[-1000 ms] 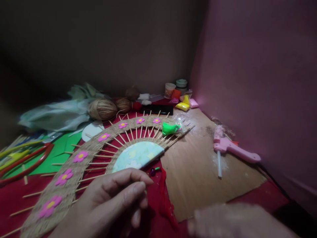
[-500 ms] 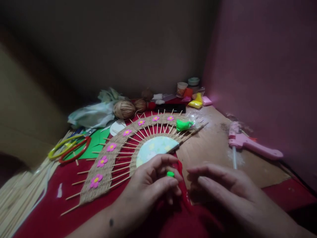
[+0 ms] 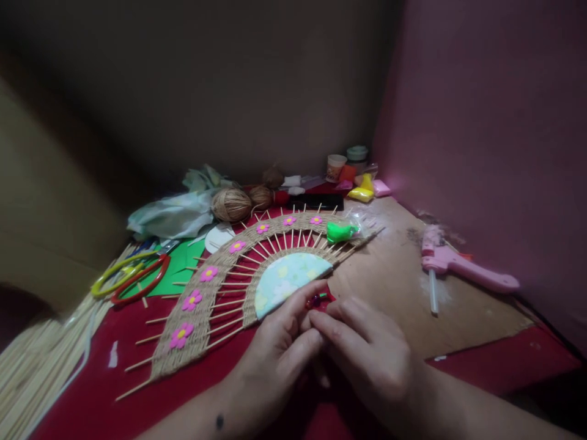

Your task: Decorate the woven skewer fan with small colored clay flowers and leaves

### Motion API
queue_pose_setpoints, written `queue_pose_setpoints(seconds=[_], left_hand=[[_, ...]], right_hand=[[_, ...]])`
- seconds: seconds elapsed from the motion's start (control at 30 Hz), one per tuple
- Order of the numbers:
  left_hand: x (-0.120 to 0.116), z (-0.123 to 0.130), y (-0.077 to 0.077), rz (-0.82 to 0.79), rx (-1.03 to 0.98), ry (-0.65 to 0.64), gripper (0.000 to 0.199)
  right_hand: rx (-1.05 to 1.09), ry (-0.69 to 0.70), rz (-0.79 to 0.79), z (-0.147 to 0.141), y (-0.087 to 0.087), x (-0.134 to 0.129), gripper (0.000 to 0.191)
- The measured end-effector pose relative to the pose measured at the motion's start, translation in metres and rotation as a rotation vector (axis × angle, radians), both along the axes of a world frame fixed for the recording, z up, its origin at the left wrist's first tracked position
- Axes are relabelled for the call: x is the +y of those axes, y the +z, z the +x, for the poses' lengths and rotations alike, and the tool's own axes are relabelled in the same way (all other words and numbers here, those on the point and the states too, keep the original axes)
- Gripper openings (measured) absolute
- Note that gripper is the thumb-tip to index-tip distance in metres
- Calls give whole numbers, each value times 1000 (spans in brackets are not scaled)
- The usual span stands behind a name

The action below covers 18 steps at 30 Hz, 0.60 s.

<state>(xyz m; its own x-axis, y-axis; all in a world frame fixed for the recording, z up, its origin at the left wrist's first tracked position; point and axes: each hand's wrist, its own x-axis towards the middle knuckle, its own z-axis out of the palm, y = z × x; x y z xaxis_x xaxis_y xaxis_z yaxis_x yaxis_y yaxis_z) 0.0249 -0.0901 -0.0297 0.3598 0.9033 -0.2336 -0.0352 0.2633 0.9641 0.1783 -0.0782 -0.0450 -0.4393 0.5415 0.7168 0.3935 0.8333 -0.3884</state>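
Observation:
My left hand and my right hand are brought together near the front middle. The fingers of both are closed round a small piece of bright green clay, of which only a sliver shows. A small shiny dark-red item sits by my left fingers; I cannot make out what it is. Just beyond my hands lies a woven half-round fan of twine and sticks, with pink clay flowers along its band and a pale floral half-disc at its centre.
A plastic bag of green clay rests on the fan's right end. A pink glue gun lies on a brown board at right. Scissors, green sheets and sticks lie left; twine balls sit behind.
My right hand has moved left and closed against my left hand. The green clay piece, plainly visible on my left fingers before, is now mostly covered.

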Motion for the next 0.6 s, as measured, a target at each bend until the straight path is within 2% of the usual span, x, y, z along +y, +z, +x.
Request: queue_pose_setpoints(seconds=[0.07,0.13,0.23,0.33,0.43,0.6], left_hand=[[0,1,0,-7,-58,-35,55],[1,1,-1,7,-83,-34,54],[2,0,-2,29,-31,-5,43],[5,-1,-3,47,36,15,36],[6,-3,-3,54,66,18,34],[6,-5,-5,42,74,10,32]], right_hand=[[16,9,-14,7,3,2,21],[-26,-50,-17,20,2,7,21],[-203,-176,41,47,-6,19,29],[-393,-209,84,66,-15,28,31],[-488,-227,93,70,-17,30,28],[-467,-207,-3,65,-13,28,20]])
